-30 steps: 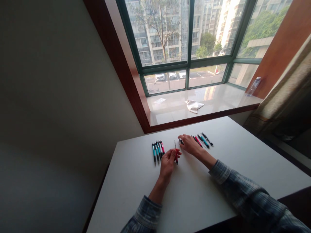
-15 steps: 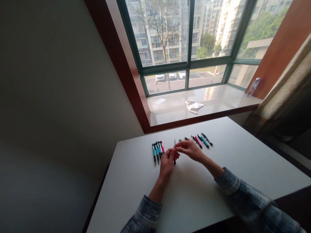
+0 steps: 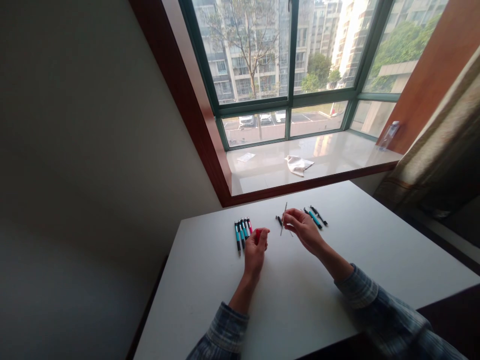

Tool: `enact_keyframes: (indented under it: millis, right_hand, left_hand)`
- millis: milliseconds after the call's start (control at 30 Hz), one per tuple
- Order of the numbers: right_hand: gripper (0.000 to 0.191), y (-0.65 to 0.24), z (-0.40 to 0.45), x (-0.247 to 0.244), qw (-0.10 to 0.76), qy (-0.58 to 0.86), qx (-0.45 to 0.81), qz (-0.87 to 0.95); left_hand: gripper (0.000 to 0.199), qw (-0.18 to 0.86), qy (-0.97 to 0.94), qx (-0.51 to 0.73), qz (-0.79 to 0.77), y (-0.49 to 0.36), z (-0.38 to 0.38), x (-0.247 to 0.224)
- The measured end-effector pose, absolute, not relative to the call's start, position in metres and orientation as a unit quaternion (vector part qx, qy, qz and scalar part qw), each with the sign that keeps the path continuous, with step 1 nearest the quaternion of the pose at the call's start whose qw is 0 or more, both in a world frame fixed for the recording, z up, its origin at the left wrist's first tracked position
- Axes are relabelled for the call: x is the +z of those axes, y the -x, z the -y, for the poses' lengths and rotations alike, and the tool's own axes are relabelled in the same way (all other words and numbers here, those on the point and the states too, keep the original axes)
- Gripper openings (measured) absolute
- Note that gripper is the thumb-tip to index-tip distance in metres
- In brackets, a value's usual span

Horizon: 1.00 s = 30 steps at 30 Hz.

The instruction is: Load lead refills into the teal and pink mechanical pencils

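Fingers (image 3: 263, 234) of the left hand (image 3: 255, 251) are curled closed around a small red pen part (image 3: 258, 233), and I can see only its top above the grip. Just left of that hand, on the white counter (image 3: 210, 280), lies a tight row of pens (image 3: 242, 235), teal-and-black barrels side by side with a pink one at the right end. Moving right, between the hands, a small black pen part (image 3: 279, 220) sits alone on the counter. Just beside it, a thin metal pen refill (image 3: 284, 221) stands tilted, held in a narrow pinch by the fingertips (image 3: 289, 215) of the right hand (image 3: 303, 230). Right of that hand, a teal pen (image 3: 315, 219) and a black pen (image 3: 319, 215) lie angled, close together. Checked sleeves (image 3: 386, 310) run off toward the bottom of my view. Beyond the counter, along the window sill (image 3: 315, 182), I see a sheet of paper (image 3: 246, 157), a crumpled white cloth (image 3: 298, 165) and, at the far right, a clear plastic bottle (image 3: 389, 136).
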State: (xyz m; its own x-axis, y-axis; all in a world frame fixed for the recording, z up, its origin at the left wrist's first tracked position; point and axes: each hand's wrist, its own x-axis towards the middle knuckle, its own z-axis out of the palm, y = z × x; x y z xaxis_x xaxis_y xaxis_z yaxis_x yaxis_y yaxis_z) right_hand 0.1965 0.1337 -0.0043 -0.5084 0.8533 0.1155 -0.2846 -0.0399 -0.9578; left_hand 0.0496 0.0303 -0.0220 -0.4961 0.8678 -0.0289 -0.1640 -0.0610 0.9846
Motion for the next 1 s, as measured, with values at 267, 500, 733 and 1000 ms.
enact_keyframes:
  millis: [267, 500, 733, 1000]
  right_hand:
    - [0.019, -0.201, -0.092, -0.015, 0.319, 0.271, 0.521, 0.744]
    - [0.011, -0.203, -0.1, -0.022, 0.237, 0.342, 0.343, 0.842]
    - [0.019, -0.212, -0.098, -0.021, 0.199, 0.327, 0.255, 0.888]
    - [0.027, -0.221, -0.099, -0.03, 0.198, 0.182, 0.224, 0.937]
  left_hand:
    - [0.047, 0.367, -0.319, 0.651, -0.583, -0.056, -0.025, -0.023]
    - [0.054, 0.324, -0.225, 0.709, -0.584, -0.049, -0.028, -0.019]
    - [0.054, 0.334, -0.249, 0.695, -0.586, -0.049, -0.029, -0.023]
    - [0.052, 0.336, -0.277, 0.681, -0.589, -0.05, -0.029, -0.026]
